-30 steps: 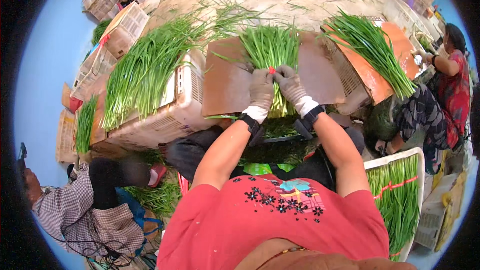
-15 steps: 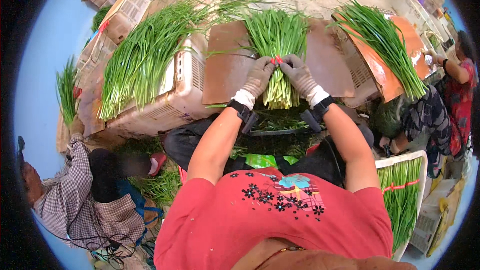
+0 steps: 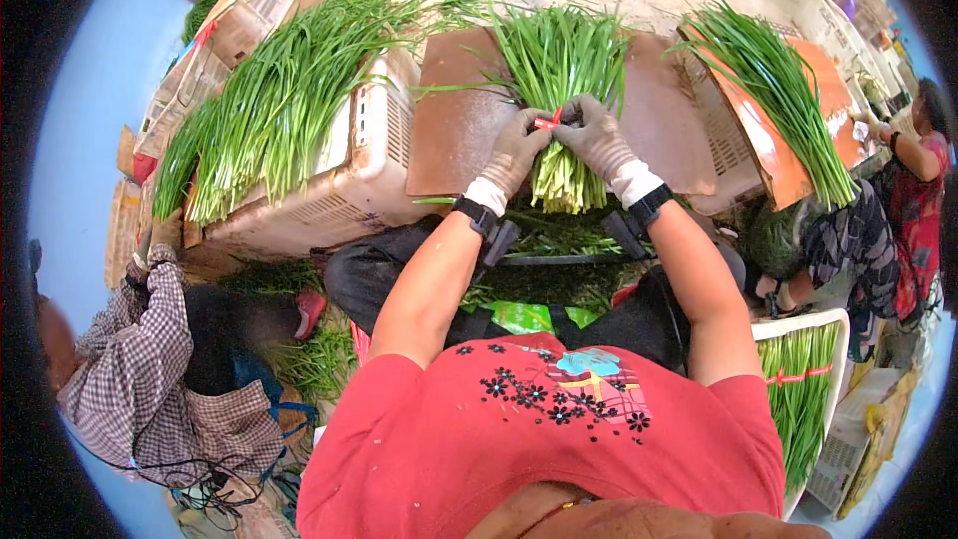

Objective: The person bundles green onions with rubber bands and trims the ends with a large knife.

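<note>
A bunch of garlic chives [image 3: 561,55] lies on a brown board in front of me, leaves pointing away and pale stems toward me. My left hand [image 3: 519,152] and my right hand [image 3: 596,138], both in greyish work gloves, meet over its middle. Fingers of each are pinched on a red tie [image 3: 545,124] at the top of the bunch. How far the tie runs underneath is hidden by the chives and my gloves. Black bands are on both wrists, over white cuffs.
A large heap of chives [image 3: 289,90] covers a white crate [image 3: 384,140] on the left. More chives [image 3: 773,90] rest on an orange board at right. A crate of tied bunches [image 3: 798,379] stands by my right elbow. Co-workers sit at left [image 3: 150,369] and right [image 3: 913,200].
The two red ends between my fingers have come together, and my right hand has shifted slightly up and over the bunch. The left co-worker's bunch has moved right, against the heap.
</note>
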`<state>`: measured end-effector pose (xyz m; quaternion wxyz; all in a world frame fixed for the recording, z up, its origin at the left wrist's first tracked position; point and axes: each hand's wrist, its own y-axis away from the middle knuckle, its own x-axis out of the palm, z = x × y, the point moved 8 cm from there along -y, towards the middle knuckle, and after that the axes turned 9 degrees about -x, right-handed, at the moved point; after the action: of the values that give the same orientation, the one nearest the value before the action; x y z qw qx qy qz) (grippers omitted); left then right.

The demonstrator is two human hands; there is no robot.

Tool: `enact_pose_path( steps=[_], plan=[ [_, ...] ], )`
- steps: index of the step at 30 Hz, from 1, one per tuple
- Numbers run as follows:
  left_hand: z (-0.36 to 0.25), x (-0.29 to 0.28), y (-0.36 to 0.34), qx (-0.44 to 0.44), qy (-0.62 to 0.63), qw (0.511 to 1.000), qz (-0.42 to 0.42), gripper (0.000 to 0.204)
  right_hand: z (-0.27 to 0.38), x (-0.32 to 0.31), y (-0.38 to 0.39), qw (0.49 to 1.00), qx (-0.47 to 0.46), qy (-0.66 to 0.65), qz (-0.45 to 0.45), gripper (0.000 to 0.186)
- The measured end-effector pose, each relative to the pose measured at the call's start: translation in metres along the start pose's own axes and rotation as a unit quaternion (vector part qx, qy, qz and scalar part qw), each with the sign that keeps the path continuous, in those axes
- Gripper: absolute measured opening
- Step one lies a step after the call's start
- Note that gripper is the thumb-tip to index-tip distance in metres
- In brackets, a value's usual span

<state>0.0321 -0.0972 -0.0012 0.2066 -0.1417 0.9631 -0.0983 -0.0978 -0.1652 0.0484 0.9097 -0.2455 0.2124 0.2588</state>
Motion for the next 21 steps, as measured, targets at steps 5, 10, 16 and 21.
enact_pose_path(
  steps=[5,10,16,21],
  plan=[
    [0.005,0.003,0.006,-0.044,0.123,0.991,-0.007,0.031,0.000,0.001,0.006,0.994,0.034,-0.097,-0.022,0.029],
    [0.014,0.010,0.003,-0.192,0.146,0.967,-0.085,0.025,0.003,-0.005,0.010,0.996,0.025,-0.060,-0.068,0.025],
    [0.005,0.010,0.007,-0.162,0.123,0.959,-0.197,0.019,0.001,-0.004,0.010,0.995,0.055,-0.065,-0.060,0.025],
    [-0.027,0.002,0.007,-0.131,-0.005,0.959,-0.252,0.022,0.017,-0.022,0.009,0.997,0.023,-0.060,-0.048,0.025]
  ],
)
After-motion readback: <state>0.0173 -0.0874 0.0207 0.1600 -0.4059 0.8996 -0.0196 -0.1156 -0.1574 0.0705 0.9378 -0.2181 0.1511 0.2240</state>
